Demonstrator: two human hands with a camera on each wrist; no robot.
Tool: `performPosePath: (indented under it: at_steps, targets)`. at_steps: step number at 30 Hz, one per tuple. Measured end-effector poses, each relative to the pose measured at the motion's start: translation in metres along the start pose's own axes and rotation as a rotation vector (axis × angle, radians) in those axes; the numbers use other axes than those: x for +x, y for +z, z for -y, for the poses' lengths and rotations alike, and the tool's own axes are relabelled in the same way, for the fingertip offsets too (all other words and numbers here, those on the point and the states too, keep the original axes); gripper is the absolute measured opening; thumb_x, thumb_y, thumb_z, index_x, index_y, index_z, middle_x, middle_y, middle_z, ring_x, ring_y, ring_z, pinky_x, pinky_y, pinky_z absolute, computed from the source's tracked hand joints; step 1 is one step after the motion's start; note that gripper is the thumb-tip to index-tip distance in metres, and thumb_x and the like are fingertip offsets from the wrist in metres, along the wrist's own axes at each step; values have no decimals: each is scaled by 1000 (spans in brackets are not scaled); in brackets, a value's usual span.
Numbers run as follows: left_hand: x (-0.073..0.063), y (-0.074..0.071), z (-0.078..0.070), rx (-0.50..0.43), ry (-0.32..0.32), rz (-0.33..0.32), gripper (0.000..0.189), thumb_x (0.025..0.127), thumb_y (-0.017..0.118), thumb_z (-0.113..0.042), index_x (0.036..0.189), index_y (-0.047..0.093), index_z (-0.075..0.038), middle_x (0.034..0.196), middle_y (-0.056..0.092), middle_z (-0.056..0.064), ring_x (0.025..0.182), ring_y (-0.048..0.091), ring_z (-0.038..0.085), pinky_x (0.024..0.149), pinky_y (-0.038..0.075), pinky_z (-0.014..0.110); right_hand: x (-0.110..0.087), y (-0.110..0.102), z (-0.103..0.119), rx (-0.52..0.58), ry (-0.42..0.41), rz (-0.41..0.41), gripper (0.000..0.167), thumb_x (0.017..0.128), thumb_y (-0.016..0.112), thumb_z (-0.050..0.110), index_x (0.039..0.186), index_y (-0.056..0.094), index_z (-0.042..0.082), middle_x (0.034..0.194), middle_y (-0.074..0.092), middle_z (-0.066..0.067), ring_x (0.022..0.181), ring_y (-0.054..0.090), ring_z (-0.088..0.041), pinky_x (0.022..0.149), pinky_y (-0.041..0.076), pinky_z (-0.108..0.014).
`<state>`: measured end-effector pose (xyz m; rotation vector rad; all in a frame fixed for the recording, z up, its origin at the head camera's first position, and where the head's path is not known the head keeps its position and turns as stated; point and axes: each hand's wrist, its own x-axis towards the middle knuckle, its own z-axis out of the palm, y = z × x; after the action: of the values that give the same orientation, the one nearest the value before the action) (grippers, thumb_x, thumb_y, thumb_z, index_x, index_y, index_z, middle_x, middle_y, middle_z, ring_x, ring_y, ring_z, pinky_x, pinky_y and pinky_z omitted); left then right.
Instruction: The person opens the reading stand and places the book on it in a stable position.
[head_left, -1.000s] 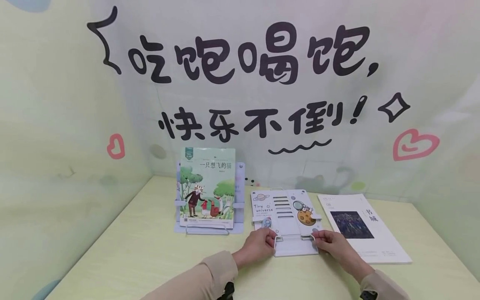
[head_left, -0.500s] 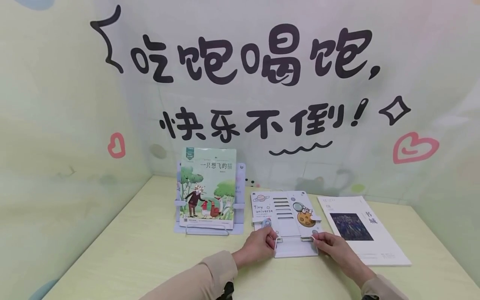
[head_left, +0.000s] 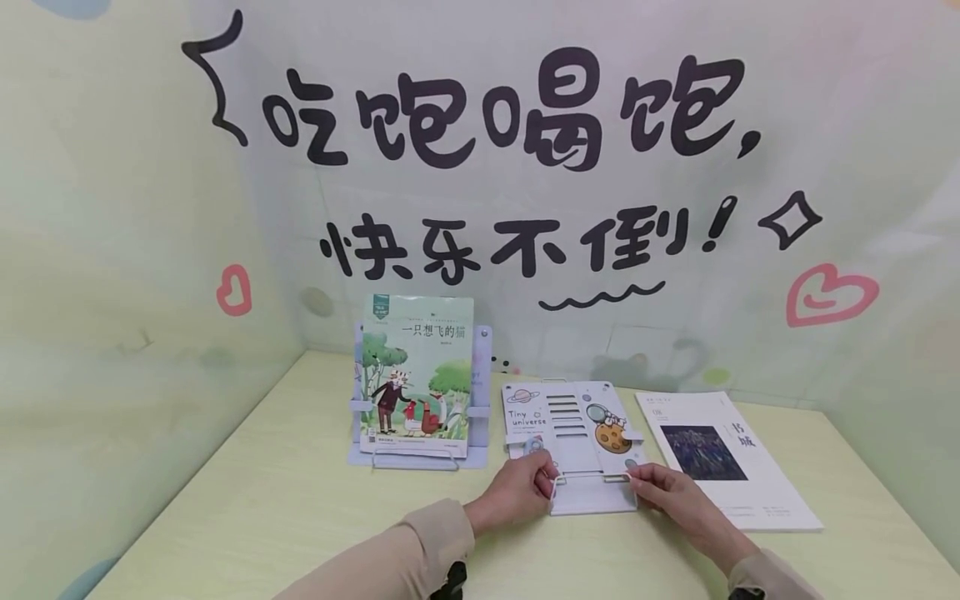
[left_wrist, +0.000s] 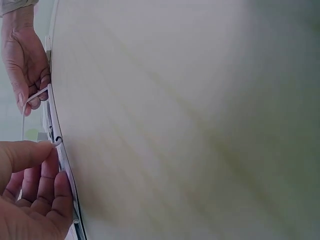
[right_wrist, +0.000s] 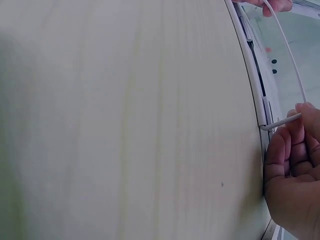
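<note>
Called, by judgement, for turning the white wire bar (right_wrist: 284,121) evenly from both sides, with light, matched pressure, so as not to twist it or drag the base. Pinched one side between thumb and fingers of the left hand (head_left: 517,493), the opposite side likewise with the right hand (head_left: 672,493). Had the stand (head_left: 573,450) lying seemingly flat on the table (head_left: 262,500), near edge between both hands, remainder beyond.

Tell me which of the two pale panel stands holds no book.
The white rectangular "Tiny universe" stand, held by left hand and right hand; the lilac stand bears a propped green illustrated book.
</note>
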<state>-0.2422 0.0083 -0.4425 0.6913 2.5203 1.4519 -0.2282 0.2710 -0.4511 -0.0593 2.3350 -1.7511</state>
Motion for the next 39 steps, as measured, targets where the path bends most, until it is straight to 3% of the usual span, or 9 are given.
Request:
performPosePath:
  at_steps: [7,20,27,30,34,36,39]
  targets:
    - [-2,0,-3,149,55,31,33,66,64,16,86,55,-8,68,53,-9,61,47,-1,58,44,13,-1,-4,-1,38,-23,56,16,91,59,14,102,61,2,90,62,10,77,51,-2,69,44,-18]
    - [-5,0,-9,399,206,27,31,67,64,13,85,55,-11,67,50,-12,60,44,-2,55,39,12,-5,-6,-5,46,-50,90,15,92,59,15,102,59,4,87,57,6,77,51,-4,69,45,-18]
    - [-3,-3,-11,490,272,0,30,69,67,10,84,55,-13,67,52,-12,61,44,-2,75,47,21,-7,-12,-7,57,-93,134,14,93,57,13,103,58,3,87,58,9,77,51,-3,68,45,-18]
    - [-1,-5,-8,421,253,22,28,71,69,7,88,58,-11,70,55,-11,64,46,-3,68,45,15,-8,-11,-6,69,-77,127,17,93,57,14,104,59,1,89,60,8,80,53,-2,72,47,-18]
    - [-1,-10,-1,144,146,67,23,78,72,-3,97,61,-5,74,60,-8,66,52,-2,64,46,13,-10,-11,-2,27,-48,66,31,93,57,17,112,56,-8,95,64,3,82,56,-3,74,50,-19]
    - [1,-14,1,10,96,13,25,82,71,-10,103,61,-1,79,62,-5,69,54,0,64,48,15,-10,-15,1,6,-31,-18,35,94,56,16,115,54,-11,97,66,0,84,59,-3,76,51,-19]
    - [6,-19,6,-76,58,-192,28,87,65,-12,110,59,3,86,63,1,76,57,8,69,50,19,-2,-22,8,19,-20,-160,33,94,54,12,118,53,-12,102,66,-3,88,61,-2,79,52,-18]
